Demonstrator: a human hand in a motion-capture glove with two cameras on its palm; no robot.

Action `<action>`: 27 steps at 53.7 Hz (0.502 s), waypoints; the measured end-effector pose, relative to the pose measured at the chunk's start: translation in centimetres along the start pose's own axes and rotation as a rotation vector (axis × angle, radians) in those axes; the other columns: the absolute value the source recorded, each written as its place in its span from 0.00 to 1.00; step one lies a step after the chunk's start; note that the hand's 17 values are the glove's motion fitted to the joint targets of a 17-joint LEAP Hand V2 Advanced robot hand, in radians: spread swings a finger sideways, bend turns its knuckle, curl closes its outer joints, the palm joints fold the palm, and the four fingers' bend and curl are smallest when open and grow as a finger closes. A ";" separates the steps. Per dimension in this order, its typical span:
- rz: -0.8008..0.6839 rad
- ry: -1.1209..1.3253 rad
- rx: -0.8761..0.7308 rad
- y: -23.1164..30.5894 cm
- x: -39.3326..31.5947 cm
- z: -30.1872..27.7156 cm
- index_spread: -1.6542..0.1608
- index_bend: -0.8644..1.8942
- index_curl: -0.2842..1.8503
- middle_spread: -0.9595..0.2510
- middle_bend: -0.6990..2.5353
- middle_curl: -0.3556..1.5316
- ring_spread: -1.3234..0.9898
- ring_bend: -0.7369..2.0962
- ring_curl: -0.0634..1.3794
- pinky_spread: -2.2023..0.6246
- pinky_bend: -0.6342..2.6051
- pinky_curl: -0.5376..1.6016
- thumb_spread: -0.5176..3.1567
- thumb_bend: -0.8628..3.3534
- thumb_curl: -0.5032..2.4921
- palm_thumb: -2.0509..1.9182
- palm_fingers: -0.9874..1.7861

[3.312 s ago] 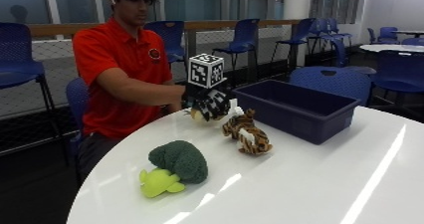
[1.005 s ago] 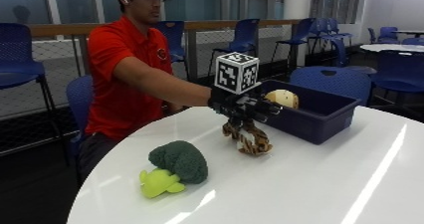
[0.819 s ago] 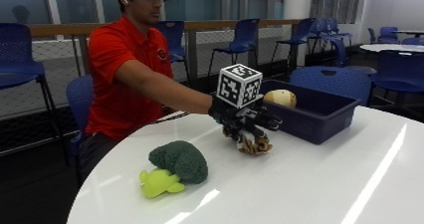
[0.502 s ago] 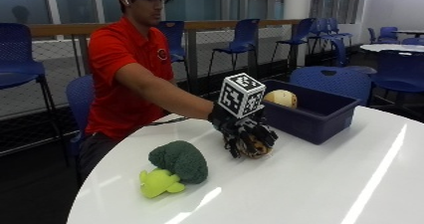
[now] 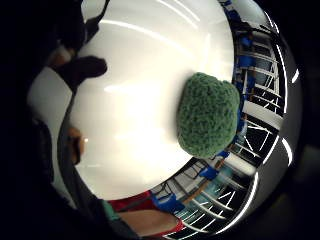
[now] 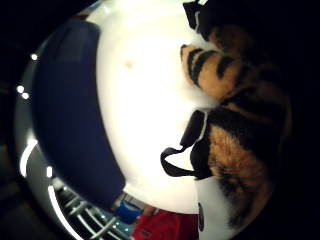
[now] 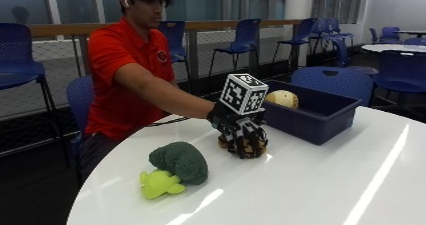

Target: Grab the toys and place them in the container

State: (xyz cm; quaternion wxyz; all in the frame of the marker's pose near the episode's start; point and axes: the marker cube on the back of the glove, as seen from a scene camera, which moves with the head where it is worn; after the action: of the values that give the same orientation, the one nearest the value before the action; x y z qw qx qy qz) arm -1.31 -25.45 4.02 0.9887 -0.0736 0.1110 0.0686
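Outside view shows a person in a red shirt seated at a round white surface (image 7: 319, 185), the gloved right hand (image 7: 241, 134) reaching forward and down onto a striped orange-and-black plush toy (image 7: 247, 146) that sits on the surface just beside the dark blue container (image 7: 326, 120). The fingers (image 7: 245, 139) are draped over the top of that toy and curl down around it, so the hand covers most of it and only bits of fur show beneath. From the thumb side palm view the tiger-striped fur (image 6: 235, 105) fills the space right against the palm, with the container's blue wall (image 6: 70, 110) close across a strip of white surface. Inside the container a pale tan, rounded toy (image 7: 282, 99) rests near the far wall. Nearer the person's side, well apart from the hand, lies a plush broccoli (image 7: 174, 167) with a dark green head and a lime-green stalk, resting on its side. Little finger side palm view picks up that same green head (image 5: 207, 115) on the glossy surface.
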 end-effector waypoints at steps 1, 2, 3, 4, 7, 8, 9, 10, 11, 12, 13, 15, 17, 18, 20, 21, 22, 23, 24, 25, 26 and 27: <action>0.003 0.013 0.012 0.1 -0.1 0.0 0.69 0.36 0.24 0.69 0.27 0.28 0.50 0.52 0.31 0.64 0.59 0.44 0.51 0.23 0.29 0.58 0.55; 0.005 0.026 0.026 0.2 -0.1 0.0 0.69 0.36 0.24 0.68 0.27 0.29 0.49 0.54 0.31 0.64 0.59 0.44 0.51 0.23 0.29 0.59 0.56; 0.005 0.039 0.041 0.3 -0.2 -0.1 0.69 0.35 0.24 0.68 0.28 0.29 0.48 0.54 0.31 0.64 0.59 0.44 0.51 0.23 0.29 0.59 0.57; 0.005 0.050 0.055 0.3 -0.2 -0.1 0.68 0.35 0.23 0.67 0.28 0.29 0.48 0.54 0.31 0.63 0.59 0.44 0.51 0.23 0.30 0.60 0.57; 0.003 0.074 0.095 0.5 -0.3 0.0 0.69 0.35 0.23 0.65 0.29 0.30 0.46 0.56 0.33 0.63 0.58 0.44 0.51 0.24 0.31 0.61 0.60; 0.002 0.078 0.107 0.5 -0.3 0.0 0.69 0.35 0.23 0.64 0.30 0.31 0.45 0.56 0.33 0.63 0.57 0.43 0.51 0.24 0.31 0.62 0.61; 0.001 0.082 0.120 0.6 -0.4 0.1 0.69 0.35 0.23 0.63 0.30 0.31 0.44 0.57 0.33 0.62 0.57 0.43 0.51 0.24 0.31 0.62 0.62; -0.002 0.085 0.132 0.7 -0.4 0.1 0.68 0.35 0.22 0.63 0.30 0.32 0.44 0.57 0.33 0.62 0.57 0.43 0.51 0.24 0.32 0.62 0.62; -0.005 0.086 0.142 0.7 -0.4 0.1 0.68 0.37 0.23 0.61 0.31 0.32 0.43 0.57 0.33 0.62 0.56 0.43 0.50 0.24 0.32 0.64 0.63; -0.008 0.087 0.150 0.8 -0.4 0.2 0.69 0.37 0.23 0.61 0.31 0.32 0.43 0.57 0.33 0.62 0.56 0.43 0.50 0.24 0.33 0.64 0.63; -0.013 0.086 0.158 0.8 -0.4 0.2 0.69 0.38 0.23 0.60 0.31 0.33 0.42 0.57 0.34 0.62 0.55 0.43 0.49 0.25 0.33 0.64 0.64; -0.023 0.083 0.172 0.8 -0.3 0.2 0.68 0.38 0.24 0.58 0.32 0.33 0.41 0.56 0.34 0.62 0.55 0.42 0.48 0.25 0.34 0.65 0.65; -0.034 0.078 0.180 0.8 -0.1 0.1 0.68 0.39 0.24 0.56 0.32 0.34 0.41 0.56 0.34 0.62 0.54 0.42 0.47 0.25 0.35 0.66 0.67; -0.038 0.074 0.178 0.9 -0.1 0.1 0.69 0.39 0.24 0.56 0.32 0.34 0.40 0.56 0.34 0.62 0.54 0.42 0.47 0.25 0.35 0.66 0.68; -0.044 0.057 0.163 0.9 0.1 -0.1 0.68 0.40 0.25 0.55 0.32 0.35 0.40 0.56 0.34 0.61 0.53 0.42 0.46 0.25 0.36 0.67 0.70; -0.046 0.043 0.154 1.0 0.2 -0.2 0.68 0.40 0.25 0.54 0.32 0.35 0.39 0.56 0.34 0.61 0.53 0.42 0.45 0.25 0.36 0.67 0.71; -0.047 0.028 0.144 1.1 0.3 -0.2 0.68 0.40 0.25 0.53 0.32 0.35 0.39 0.56 0.34 0.61 0.52 0.41 0.45 0.25 0.37 0.67 0.71; -0.047 0.012 0.137 1.2 0.3 -0.3 0.68 0.41 0.26 0.52 0.33 0.35 0.39 0.56 0.34 0.61 0.52 0.42 0.44 0.25 0.37 0.67 0.72; -0.046 -0.003 0.132 1.3 0.4 -0.4 0.68 0.41 0.26 0.52 0.33 0.36 0.39 0.56 0.34 0.61 0.51 0.41 0.43 0.24 0.37 0.67 0.73; -0.045 -0.016 0.128 1.4 0.4 -0.5 0.68 0.41 0.27 0.51 0.33 0.36 0.38 0.55 0.34 0.61 0.51 0.41 0.43 0.24 0.38 0.67 0.73; -0.046 -0.028 0.126 1.4 0.5 -0.6 0.68 0.41 0.27 0.51 0.33 0.36 0.38 0.55 0.34 0.61 0.51 0.42 0.43 0.24 0.38 0.67 0.73; -0.047 -0.040 0.126 1.5 0.6 -0.7 0.68 0.42 0.27 0.50 0.33 0.36 0.38 0.55 0.34 0.61 0.50 0.42 0.42 0.24 0.38 0.68 0.74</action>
State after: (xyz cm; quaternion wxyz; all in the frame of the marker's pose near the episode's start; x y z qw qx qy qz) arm -1.14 -23.99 3.00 0.9947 -0.0126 0.0936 0.0400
